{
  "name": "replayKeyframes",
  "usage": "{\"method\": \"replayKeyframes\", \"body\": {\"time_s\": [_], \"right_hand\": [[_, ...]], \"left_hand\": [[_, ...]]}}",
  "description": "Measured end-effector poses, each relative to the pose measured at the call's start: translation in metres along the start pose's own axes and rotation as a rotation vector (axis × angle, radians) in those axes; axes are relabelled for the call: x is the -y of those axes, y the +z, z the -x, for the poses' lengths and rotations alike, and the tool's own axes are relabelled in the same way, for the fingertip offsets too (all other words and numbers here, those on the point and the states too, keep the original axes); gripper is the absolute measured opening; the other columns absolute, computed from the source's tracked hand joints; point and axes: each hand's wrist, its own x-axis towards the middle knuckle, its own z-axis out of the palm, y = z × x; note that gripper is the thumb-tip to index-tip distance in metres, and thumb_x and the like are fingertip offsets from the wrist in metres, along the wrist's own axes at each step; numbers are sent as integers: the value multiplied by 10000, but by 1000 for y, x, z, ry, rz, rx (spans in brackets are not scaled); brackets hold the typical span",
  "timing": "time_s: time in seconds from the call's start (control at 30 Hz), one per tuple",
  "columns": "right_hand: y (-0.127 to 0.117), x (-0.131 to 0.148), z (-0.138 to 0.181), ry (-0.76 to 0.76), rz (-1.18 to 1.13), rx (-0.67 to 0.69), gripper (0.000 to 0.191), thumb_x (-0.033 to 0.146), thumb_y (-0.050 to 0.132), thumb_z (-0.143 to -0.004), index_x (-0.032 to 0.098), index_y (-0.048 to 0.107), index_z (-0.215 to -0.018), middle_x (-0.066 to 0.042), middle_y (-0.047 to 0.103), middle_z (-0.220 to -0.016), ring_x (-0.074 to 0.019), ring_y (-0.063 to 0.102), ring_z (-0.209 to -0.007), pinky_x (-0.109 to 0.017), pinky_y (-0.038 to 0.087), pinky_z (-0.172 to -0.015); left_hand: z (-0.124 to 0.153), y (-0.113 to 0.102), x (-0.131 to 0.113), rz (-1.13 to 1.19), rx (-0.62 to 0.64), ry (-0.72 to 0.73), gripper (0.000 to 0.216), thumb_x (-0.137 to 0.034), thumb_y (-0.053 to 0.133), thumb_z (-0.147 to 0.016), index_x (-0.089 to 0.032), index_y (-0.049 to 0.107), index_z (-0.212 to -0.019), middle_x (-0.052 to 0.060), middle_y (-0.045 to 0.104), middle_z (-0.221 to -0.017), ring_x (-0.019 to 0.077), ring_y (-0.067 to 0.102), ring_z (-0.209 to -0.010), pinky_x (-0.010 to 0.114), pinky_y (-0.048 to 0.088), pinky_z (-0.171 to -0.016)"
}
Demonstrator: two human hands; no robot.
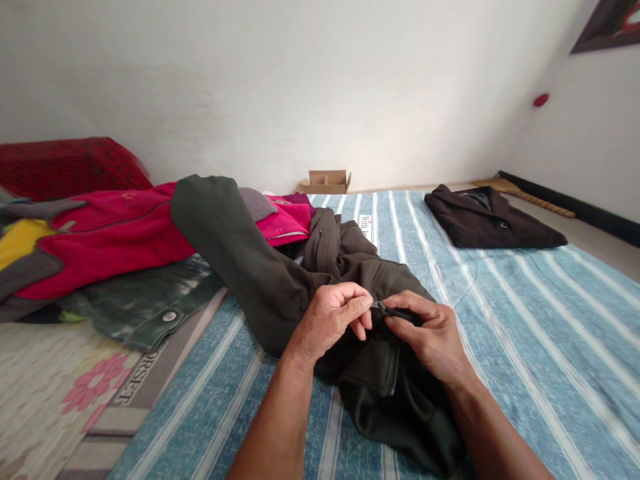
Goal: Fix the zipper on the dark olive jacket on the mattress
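A dark olive jacket [260, 267] lies crumpled on a blue striped bedsheet [525, 320] in front of me. My left hand [333, 319] pinches the jacket's zipper [384, 309] between thumb and fingers. My right hand [433, 333] pinches the dark zipper end from the other side, fingers closed on it. Both hands meet at the middle of the jacket's lower edge.
A pile of clothes lies at left: a pink-red jacket [115, 233], a dark green denim piece [145, 300], a red cloth [65, 163]. A folded dark brown coat [487, 220] rests at the far right of the sheet. A small cardboard box [327, 181] stands by the wall.
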Motion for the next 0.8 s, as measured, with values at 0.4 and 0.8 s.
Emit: {"method": "replayKeyframes", "body": {"time_s": [0.4,0.8], "right_hand": [[-1,-2,-1,4,5,-20,149,158,597,-704,204,707,-794,1,614,-748,-130,535,-669,-253,418,-598],[-3,-4,-3,24,-8,-16,158,158,607,-690,206,719,-790,0,622,-750,-136,544,-680,-260,426,-624]], "left_hand": [[3,-5,-1,66,83,-46,214,-322,583,-843,-112,617,-818,38,659,-646,112,589,-457,201,434,-464],[5,-7,-1,165,142,-91,170,-232,575,-821,-92,621,-906,78,698,-709,136,626,-469,213,453,-474]]}}
